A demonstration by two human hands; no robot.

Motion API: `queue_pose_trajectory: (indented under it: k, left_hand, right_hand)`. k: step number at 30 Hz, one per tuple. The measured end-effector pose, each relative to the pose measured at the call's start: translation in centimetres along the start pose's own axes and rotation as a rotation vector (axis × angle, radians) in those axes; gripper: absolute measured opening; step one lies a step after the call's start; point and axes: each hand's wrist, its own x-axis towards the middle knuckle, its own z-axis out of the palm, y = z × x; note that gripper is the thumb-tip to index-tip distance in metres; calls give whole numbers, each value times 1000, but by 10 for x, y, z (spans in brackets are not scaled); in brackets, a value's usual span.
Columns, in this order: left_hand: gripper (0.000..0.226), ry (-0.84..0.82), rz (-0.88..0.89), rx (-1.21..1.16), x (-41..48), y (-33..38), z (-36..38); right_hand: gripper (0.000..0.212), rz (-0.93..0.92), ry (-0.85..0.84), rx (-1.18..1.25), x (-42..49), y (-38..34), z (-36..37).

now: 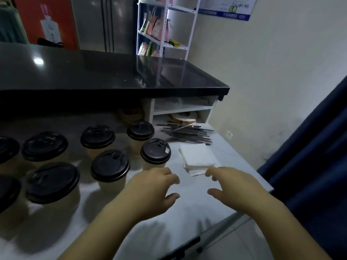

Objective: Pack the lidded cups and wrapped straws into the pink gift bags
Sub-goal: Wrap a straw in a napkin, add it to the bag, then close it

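Several tan paper cups with black lids stand on the white table (234,160); the nearest ones to my hands are a cup (155,152) and a cup (110,167). A pile of dark wrapped straws (187,133) lies at the back right. My left hand (157,188) and my right hand (231,184) hover side by side over the table's right part, fingers loosely curled, holding nothing. My right fingertips are just at the near edge of a stack of white napkins (198,156). No pink gift bag is on the table.
A black counter (112,77) overhangs the table's back. Under it a white cubby (180,111) holds a roll of tape. A white shelf rack (161,29) with pink bags stands behind. A dark blue curtain (315,147) hangs at the right.
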Motion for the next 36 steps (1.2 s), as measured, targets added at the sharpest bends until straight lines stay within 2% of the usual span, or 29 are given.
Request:
queue_pose_trajectory:
  k: [10, 16, 20, 22, 26, 31, 36]
  left_hand:
    - [31, -88, -58, -90, 128, -1, 73]
    - [40, -135, -233, -40, 173, -16, 114]
    - [18, -197, -355, -62, 187, -17, 129]
    - [19, -167, -378, -98, 189, -16, 135]
    - [23, -61, -418, -175, 192, -11, 139]
    - [24, 51, -512, -212, 193, -1, 139]
    - [32, 138, -608, -204, 195, 6, 140]
  right_hand:
    - [38, 148, 10, 95, 72, 102, 25]
    - [40, 153, -48, 278, 126, 130, 53]
    - [49, 138, -73, 420, 165, 143, 68]
    - [50, 122, -87, 460, 182, 148, 72]
    - [36, 40, -99, 468, 207, 154, 77]
    - [31, 89, -89, 716, 216, 168, 85]
    - [19, 22, -69, 700, 220, 178, 86]
